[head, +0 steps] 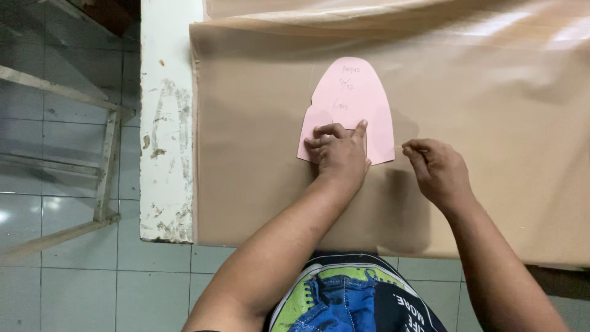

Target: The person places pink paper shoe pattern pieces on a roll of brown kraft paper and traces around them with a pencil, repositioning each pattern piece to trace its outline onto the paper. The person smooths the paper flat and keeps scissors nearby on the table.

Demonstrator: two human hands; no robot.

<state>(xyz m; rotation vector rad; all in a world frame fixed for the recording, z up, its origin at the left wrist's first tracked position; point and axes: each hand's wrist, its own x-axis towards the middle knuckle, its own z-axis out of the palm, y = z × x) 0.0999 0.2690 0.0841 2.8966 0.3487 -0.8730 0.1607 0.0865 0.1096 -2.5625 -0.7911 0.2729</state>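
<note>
Pink paper pattern (pixel 351 104), rounded at the far end, laid flat on tan sheet material (pixel 491 154) spread across the worktop (pixel 166 123). Positioning apparently done; no traced outline or cut edge visible around it, so marking judged not yet complete. Left hand (pixel 339 154) pressed on the pattern's near edge, fingers curled, gripping nothing. Right hand (pixel 437 169) just beside the pattern's near right corner, fingertips pinched together as if on a slim tool; tool itself not discernible. Tiled floor (pixel 61 270) at left.
</note>
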